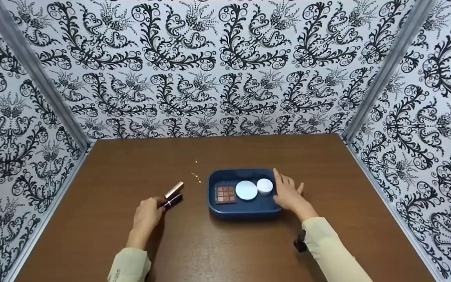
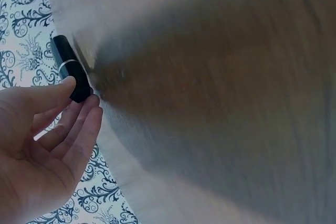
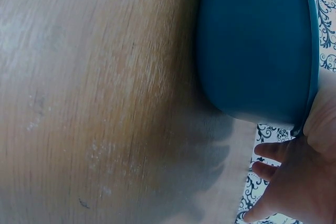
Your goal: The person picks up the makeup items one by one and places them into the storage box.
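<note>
My left hand (image 1: 147, 214) pinches a black tube (image 1: 172, 201) with a silver band between thumb and fingers; the left wrist view shows the black tube (image 2: 72, 68) at the fingertips. Just beyond it lies a gold tube (image 1: 174, 190). My right hand (image 1: 289, 194) rests with extended fingers on the right rim of a blue tray (image 1: 245, 215). Inside the tray are a palette with brown pans (image 1: 226, 194), a pale round disc (image 1: 246, 190) and a small white round jar (image 1: 265, 185). In the right wrist view the hand (image 3: 299, 177) touches the tray's edge (image 3: 257, 45).
The brown wooden table (image 1: 225, 250) has small pale specks (image 1: 197, 177) left of the tray. Patterned walls (image 1: 225, 70) stand at the back and both sides, with grey posts at the corners. A black device (image 1: 300, 241) is at the right wrist.
</note>
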`<state>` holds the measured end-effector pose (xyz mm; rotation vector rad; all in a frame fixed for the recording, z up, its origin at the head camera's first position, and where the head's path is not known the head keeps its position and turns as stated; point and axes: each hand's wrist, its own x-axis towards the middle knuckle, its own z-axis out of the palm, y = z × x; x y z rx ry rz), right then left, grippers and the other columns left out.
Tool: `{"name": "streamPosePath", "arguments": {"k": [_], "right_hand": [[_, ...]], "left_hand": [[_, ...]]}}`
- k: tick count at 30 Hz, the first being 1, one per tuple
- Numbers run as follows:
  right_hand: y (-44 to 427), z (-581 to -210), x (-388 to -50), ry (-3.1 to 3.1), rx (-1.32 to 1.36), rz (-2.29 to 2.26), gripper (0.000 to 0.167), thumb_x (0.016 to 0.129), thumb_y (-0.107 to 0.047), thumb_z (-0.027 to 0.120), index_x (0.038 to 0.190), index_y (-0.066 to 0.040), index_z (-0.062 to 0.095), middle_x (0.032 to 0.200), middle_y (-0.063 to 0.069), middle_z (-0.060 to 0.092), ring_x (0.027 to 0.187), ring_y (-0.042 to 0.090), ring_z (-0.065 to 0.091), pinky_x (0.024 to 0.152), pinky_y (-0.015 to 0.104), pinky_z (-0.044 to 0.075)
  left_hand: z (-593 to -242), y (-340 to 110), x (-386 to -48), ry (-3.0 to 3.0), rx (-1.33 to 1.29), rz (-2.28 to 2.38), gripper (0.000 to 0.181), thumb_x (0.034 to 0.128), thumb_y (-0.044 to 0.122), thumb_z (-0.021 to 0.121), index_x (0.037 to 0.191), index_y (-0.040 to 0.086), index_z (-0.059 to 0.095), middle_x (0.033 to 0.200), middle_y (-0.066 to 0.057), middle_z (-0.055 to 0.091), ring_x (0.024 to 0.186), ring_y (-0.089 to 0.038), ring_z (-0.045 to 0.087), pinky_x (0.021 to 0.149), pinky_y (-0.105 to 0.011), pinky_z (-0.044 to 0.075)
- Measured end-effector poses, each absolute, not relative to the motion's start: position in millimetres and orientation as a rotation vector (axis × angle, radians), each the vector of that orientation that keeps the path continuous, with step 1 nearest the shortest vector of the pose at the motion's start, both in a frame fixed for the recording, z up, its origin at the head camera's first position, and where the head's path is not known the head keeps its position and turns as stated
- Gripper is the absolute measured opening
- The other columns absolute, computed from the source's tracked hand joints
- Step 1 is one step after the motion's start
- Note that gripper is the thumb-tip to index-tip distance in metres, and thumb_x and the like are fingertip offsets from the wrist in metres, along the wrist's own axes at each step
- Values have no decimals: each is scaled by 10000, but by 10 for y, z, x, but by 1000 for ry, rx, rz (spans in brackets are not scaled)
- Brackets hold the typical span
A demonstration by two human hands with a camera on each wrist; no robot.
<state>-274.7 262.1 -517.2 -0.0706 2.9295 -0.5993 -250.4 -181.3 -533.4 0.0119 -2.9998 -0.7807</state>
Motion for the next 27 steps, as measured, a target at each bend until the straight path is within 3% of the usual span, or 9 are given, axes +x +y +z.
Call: {"name": "streamPosePath", "arguments": {"k": [27], "right_hand": [[2619, -5174, -2743, 2913, -63, -610, 919, 911, -89, 590, 1614, -156, 2, 1626, 244, 212, 1504, 486, 133, 1103, 800, -39]], "left_hand": [[-4969, -1418, -2466, -2870, -124, -842, 250, 869, 79, 713, 1115, 101, 748, 1121, -164, 735, 1032, -399, 688, 839, -564, 536]]}}
